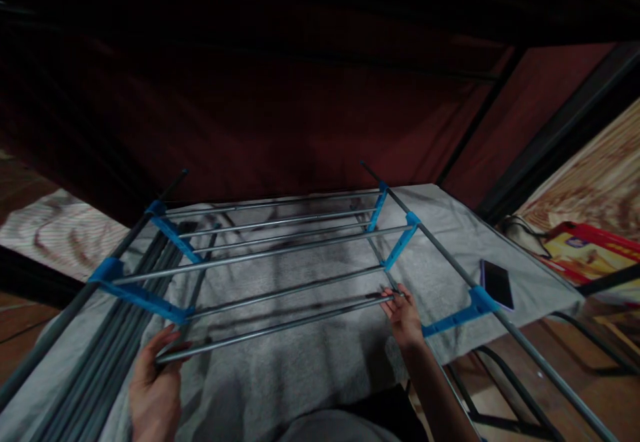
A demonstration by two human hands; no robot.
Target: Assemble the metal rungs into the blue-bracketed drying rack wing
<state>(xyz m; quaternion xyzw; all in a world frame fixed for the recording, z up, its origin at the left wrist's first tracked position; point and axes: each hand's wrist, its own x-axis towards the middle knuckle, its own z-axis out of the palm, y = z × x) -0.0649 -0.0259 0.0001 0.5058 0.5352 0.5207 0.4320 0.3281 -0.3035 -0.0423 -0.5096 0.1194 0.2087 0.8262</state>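
A grey metal rod (280, 327) lies crosswise in front of me. My left hand (157, 385) has thumb and fingers closed round its left end. At the rod's other end, the fingers of my right hand (403, 315) pinch it. Beyond the rod lies a partly joined rack of grey tubes and blue plastic brackets. The near left bracket (145, 301) sits just past my left hand. To the right of my right hand is another blue bracket (463, 312) on the long side tube (445, 249). Several crossbars (280, 253) span between the brackets.
Several loose grey tubes (107, 345) lie side by side at the left of the cloth-covered table (300, 369). A phone (497, 285) rests near the right edge. A red and yellow package (590, 255) stands farther right. Dark red fabric (280, 129) hangs behind the table.
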